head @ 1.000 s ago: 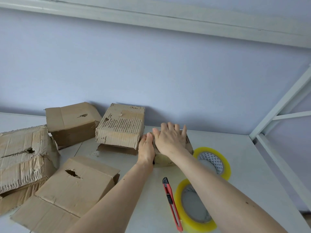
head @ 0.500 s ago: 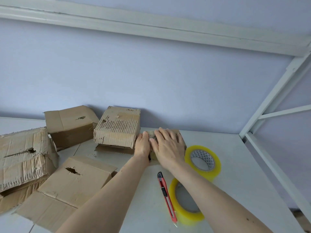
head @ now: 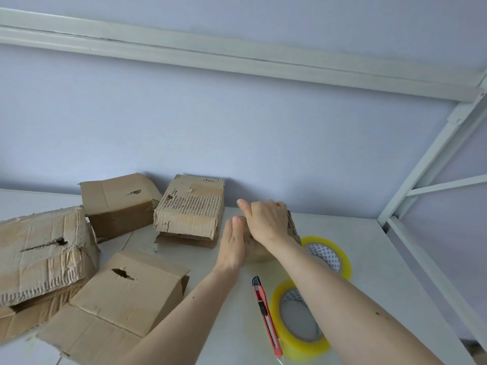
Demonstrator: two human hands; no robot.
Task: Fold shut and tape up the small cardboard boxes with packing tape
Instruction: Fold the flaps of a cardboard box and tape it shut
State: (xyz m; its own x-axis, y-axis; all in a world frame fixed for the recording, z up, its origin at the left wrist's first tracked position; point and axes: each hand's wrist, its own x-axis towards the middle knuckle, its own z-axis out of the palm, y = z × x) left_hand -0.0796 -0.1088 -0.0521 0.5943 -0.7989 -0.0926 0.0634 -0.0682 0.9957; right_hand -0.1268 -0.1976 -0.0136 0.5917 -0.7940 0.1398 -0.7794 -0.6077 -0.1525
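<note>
While flat left hand [head: 233, 243] braces small box [head: 292, 227], right hand [head: 266, 219] fingers curl over it.

No text, label or number is legible anywhere.

Small box [head: 293, 233] mostly hidden under right hand [head: 266, 219]; fingertips blurred; near tape roll [head: 303, 349] partly behind forearm.

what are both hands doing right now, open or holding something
Left hand: open, fingers straight, flat against the small box's left side.
Right hand: fingers curled over the top of the small box, holding it.
</note>
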